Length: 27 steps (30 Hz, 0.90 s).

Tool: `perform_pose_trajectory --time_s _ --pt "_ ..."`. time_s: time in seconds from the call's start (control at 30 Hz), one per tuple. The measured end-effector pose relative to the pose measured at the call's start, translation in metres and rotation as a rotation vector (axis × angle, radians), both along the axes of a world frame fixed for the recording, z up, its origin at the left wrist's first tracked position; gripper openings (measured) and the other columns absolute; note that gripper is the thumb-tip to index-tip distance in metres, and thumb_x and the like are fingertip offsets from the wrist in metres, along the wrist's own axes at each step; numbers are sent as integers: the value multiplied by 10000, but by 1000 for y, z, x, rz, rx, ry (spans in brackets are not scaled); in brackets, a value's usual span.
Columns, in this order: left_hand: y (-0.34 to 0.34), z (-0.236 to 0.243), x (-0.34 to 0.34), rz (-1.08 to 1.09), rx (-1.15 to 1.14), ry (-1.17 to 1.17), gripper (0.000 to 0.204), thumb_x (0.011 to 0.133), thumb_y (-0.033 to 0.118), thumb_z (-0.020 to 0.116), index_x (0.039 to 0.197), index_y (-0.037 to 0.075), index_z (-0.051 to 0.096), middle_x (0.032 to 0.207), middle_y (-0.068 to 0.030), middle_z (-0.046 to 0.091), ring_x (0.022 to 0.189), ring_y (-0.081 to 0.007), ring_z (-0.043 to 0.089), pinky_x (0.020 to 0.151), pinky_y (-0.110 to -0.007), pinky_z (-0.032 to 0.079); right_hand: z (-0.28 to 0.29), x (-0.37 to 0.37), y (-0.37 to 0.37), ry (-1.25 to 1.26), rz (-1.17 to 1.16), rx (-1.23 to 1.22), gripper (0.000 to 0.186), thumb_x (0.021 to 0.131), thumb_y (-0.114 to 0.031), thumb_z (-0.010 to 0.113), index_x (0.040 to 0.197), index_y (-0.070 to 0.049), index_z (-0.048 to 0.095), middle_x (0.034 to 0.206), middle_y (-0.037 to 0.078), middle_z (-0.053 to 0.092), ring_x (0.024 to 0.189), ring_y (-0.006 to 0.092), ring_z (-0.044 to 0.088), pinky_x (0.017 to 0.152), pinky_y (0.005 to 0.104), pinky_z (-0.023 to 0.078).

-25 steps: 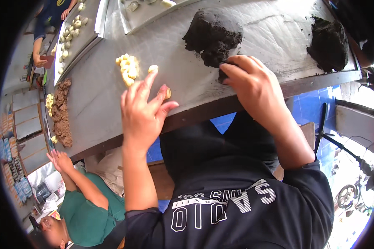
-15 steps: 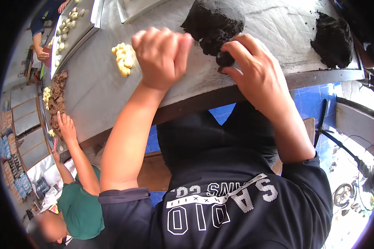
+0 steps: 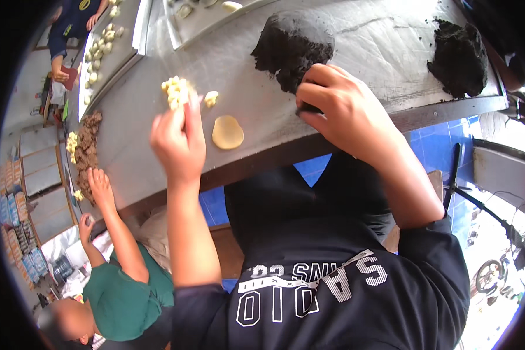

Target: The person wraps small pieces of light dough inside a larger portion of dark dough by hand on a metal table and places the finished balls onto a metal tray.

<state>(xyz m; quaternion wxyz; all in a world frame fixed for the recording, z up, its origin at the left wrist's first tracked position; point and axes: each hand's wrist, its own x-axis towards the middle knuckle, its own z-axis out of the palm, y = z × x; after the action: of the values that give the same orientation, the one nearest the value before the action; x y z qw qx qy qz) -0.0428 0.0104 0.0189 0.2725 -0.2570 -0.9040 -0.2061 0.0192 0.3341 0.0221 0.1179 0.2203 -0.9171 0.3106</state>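
My left hand (image 3: 179,140) is closed in a pinch beside a small heap of pale yellow dough pieces (image 3: 174,90); what its fingertips hold, if anything, I cannot make out. A lone yellow dough piece (image 3: 212,98) lies just right of those fingers. Nearer the table edge rests a flat, round yellow dough disc (image 3: 227,133). My right hand (image 3: 344,108) curls around a small lump of black dough (image 3: 310,109), mostly hidden by the fingers. Right behind that hand sits a large mound of black dough (image 3: 291,44), its near side crumbly and torn.
Another black dough mound (image 3: 459,58) sits at the table's right end. Metal trays (image 3: 141,44) with pale rounded pieces stand at the far left. A co-worker in green (image 3: 125,297) has a hand by brown dough (image 3: 87,143); another person's hand (image 3: 59,71) shows beyond.
My left hand has gone from a fist near the middle to a pinch by the yellow pieces, leftward and nearer. The flat disc now shows. My right hand has shifted slightly nearer, still around black dough.
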Motion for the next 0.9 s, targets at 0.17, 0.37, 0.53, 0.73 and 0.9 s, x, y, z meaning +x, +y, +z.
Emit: perform_pose_trajectory --time_s 0.17,0.37,0.53,0.73,0.9 --pt "3 -16 66 198 -81 -252 166 1047 192 829 1171 90 872 1145 -56 726 1022 -233 676 893 -426 527 2 27 -2 -25 -223 36 393 829 -36 891 1210 -33 796 1194 136 739 1116 381 723 985 481 604" --pt "14 -23 67 34 412 -450 144 1150 123 716 1236 9 696 1225 -135 784 1016 -159 712 947 -317 587 0 26 -16 116 -132 -3 169 913 -45 735 1080 -33 756 1109 148 703 1055 360 702 931 468 609" --pt "51 -10 74 54 993 -716 381 1199 160 647 1515 -43 583 1262 -200 810 1099 -177 782 996 -308 605 9 19 -48 30 24 -271 109 932 -80 714 1031 -31 713 1064 153 672 1018 379 712 917 477 612" --pt "50 -8 58 -177 1017 -743 436 1133 88 713 1544 -39 639 1406 -145 777 1242 -188 750 1067 -356 612 3 3 -63 196 53 -434 232 898 -52 818 1113 -24 737 1067 144 686 1028 362 738 857 476 628" --pt "39 -19 45 -178 381 -433 286 822 -37 894 1086 5 792 1051 -81 807 938 -238 804 834 -379 633 6 6 -62 -61 128 -381 223 888 -88 826 1096 -43 758 1050 136 696 1011 376 743 857 472 627"
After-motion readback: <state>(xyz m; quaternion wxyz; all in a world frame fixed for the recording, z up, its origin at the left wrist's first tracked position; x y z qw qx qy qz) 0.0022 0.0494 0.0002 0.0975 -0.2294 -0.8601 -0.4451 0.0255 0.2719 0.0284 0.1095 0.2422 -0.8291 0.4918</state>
